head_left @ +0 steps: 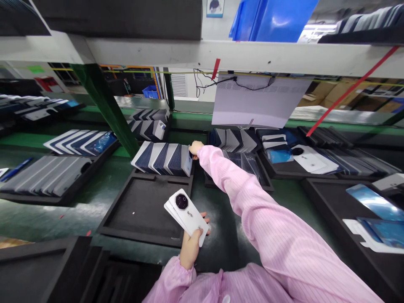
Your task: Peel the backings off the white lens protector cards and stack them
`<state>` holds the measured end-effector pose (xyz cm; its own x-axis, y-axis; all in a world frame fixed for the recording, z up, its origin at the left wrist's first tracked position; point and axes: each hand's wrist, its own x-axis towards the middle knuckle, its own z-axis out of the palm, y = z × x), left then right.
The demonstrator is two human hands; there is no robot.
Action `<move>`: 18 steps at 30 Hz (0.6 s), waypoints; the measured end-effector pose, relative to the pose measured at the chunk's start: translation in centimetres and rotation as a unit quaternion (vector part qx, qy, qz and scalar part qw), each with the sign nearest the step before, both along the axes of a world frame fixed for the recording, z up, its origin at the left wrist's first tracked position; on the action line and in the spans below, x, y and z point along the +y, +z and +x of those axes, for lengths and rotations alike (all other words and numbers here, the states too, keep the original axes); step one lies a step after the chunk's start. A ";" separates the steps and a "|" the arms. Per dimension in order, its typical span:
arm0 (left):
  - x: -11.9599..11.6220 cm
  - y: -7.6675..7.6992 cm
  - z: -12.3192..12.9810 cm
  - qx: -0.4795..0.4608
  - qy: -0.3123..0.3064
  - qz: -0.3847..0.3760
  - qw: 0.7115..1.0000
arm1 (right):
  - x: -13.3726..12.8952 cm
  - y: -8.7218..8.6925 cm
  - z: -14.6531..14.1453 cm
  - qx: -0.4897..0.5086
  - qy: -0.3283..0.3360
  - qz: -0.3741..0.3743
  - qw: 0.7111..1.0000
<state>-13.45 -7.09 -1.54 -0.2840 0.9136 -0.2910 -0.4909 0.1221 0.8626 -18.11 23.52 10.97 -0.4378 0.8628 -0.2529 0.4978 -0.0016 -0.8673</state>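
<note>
Two overlapping white phone back panels [191, 216], the upper one with a round black camera area, are in my left hand [191, 246], its thumb on top and fingers beneath. Stretched forward, my right hand [196, 148] is at the right end of a row of upright white and dark blue panels [162, 158]. Its fingers are bent at the row's edge; whether they grip a panel is too small to tell. Below that row lies a black foam tray [142, 210] with a small pale speck on it.
Trays of grey panels [47, 174] stand at the left, beside a green post [105, 107]. More panel-filled trays and a black tray with blue-filmed pieces [375, 202] are at the right. A white beam [176, 52] crosses overhead. Stacked black trays [34, 269] sit at the lower left.
</note>
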 end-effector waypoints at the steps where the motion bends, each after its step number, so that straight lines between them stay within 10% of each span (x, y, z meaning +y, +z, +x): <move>1: 0.0 0.0 0.0 0.001 -0.001 0.001 1.000 | 0.1 0.8 -0.1 -0.019 0.000 0.007 1.000; 9: -0.4 0.0 0.2 0.044 -0.003 0.022 0.999 | -5.2 6.9 6.8 -0.031 0.090 0.201 0.975; 18: 0.4 -0.7 1.4 0.247 -0.036 0.089 0.964 | -20.1 -4.2 18.2 0.046 0.184 0.329 0.925</move>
<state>-12.07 -6.71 -2.23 -0.2828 0.9588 0.0265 -0.0102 -0.0306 0.9995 0.12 3.39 6.73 -0.7253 0.6058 0.3269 0.2838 0.6958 -0.6598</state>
